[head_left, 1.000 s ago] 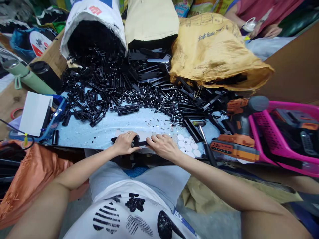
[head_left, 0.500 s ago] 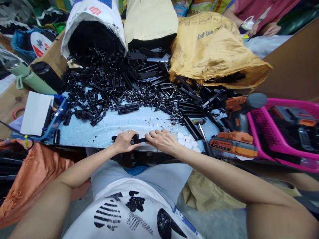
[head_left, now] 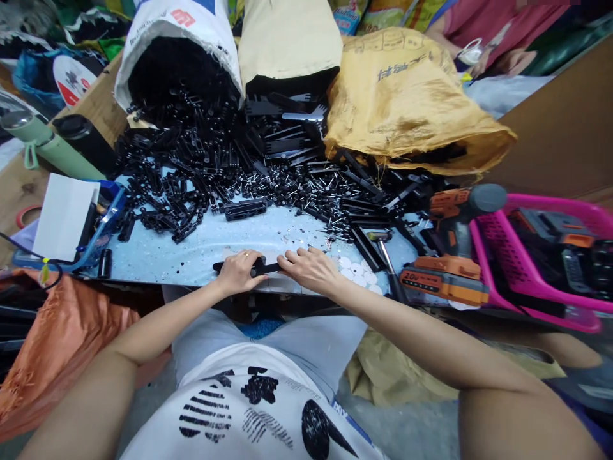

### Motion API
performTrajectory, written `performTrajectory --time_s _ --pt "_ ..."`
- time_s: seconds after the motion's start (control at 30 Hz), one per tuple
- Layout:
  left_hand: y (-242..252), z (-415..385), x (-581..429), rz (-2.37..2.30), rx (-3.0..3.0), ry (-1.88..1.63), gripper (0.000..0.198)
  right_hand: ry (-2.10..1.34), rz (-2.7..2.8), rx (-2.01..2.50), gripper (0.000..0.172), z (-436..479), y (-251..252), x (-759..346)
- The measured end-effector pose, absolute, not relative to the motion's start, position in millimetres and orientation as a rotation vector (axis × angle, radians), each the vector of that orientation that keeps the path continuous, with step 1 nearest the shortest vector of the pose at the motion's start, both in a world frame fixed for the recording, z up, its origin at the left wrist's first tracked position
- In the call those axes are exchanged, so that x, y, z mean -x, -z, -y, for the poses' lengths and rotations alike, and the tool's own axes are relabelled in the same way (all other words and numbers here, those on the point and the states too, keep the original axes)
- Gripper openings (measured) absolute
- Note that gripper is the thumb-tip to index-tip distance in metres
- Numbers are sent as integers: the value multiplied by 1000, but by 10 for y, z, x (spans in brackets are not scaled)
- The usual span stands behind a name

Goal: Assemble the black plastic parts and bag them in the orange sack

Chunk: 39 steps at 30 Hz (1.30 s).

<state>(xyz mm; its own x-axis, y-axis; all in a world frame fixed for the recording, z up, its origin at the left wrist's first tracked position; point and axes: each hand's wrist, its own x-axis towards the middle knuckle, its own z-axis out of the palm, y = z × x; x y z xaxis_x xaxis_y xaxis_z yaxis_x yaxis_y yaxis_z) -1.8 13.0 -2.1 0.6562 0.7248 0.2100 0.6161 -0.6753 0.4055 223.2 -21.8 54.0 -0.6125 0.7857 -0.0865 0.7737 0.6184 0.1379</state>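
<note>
- Little has shifted since the earlier frame: both hands stay at the bench edge, and the black part (head_left: 269,268) between them now tips up slightly at its right end.
- The left hand (head_left: 242,273) grasps that part from above, thumb along its near side; the right hand (head_left: 309,271) has its fingers closed at the other end — whether it pinches anything more, I can't tell.
- The step looks to me like lining up or fitting the part; the next move seems to call for two steady, matched grips, so it doesn't twist.
- Beyond, a white sack (head_left: 182,18) gapes over small black pieces (head_left: 167,140); a cream sack (head_left: 290,38) has fork-ended strips (head_left: 306,114) at its mouth; a yellow sack (head_left: 412,108) holds something dark.
- On the right, a pink basket (head_left: 514,249) carries orange-and-black gear — too cluttered to sort from here.
- On the left, a blue tray (head_left: 103,236) bears a white card (head_left: 64,217).
</note>
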Motion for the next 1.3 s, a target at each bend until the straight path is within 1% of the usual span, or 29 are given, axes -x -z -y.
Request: performTrajectory --time_s 0.13,0.2,0.3,0.33,0.43,0.5,0.6,0.7,0.8,0.9,0.97,1.03,1.1,1.23,1.3 --pt "0 -87 -43 -1111 -2595 -371 48 -150 -2706 -1387 33 213 -386 -2279" --pt "-63 -118 -112 -1059 -2602 -291 52 -119 -2725 -1428 35 216 -295 -2356" --pt "-185 -371 -324 -1001 -2609 -307 60 -64 -2756 -1510 36 244 -158 -2509" --pt "-216 -518 -425 -1021 -2615 -327 58 -48 -2769 -1528 35 265 -111 -2553" --pt "-232 -1058 -779 -1169 -2666 -295 36 20 -2797 -1575 35 358 22 -2618" --pt "-176 -1387 -1006 -1227 -2723 -245 27 81 -2787 -1640 36 434 92 -2606" --pt "-40 -1693 -1245 -1258 -2792 -213 27 158 -2753 -1729 38 510 127 -2574" --pt "71 -1798 -1331 -1271 -2794 -202 28 200 -2776 -1700 39 447 64 -2643" --pt "89 -1798 -1309 -1269 -2793 -205 28 89 -2746 -1890 38 163 -37 -2847" --pt "-1 -1718 -1240 -1257 -2805 -216 28 -126 -2547 -2254 36 -301 -83 -3055" --pt "-104 -1608 -1146 -1260 -2809 -248 25 -193 -2394 -2396 35 -619 -72 -3125" --pt "-215 -1453 -971 -1270 -2799 -316 23 -143 -2304 -2414 32 -856 -47 -3135" --pt "-303 -1263 -691 -1287 -2768 -388 26 -52 -2298 -2389 26 -951 -29 -3109" --pt "-333 -831 25 -1326 -2629 -467 24 27 -2567 -2487 24 -717 -72 -3013" --pt "-284 -633 309 -1338 -2579 -442 24 72 -2700 -2528 24 -518 -125 -2946"
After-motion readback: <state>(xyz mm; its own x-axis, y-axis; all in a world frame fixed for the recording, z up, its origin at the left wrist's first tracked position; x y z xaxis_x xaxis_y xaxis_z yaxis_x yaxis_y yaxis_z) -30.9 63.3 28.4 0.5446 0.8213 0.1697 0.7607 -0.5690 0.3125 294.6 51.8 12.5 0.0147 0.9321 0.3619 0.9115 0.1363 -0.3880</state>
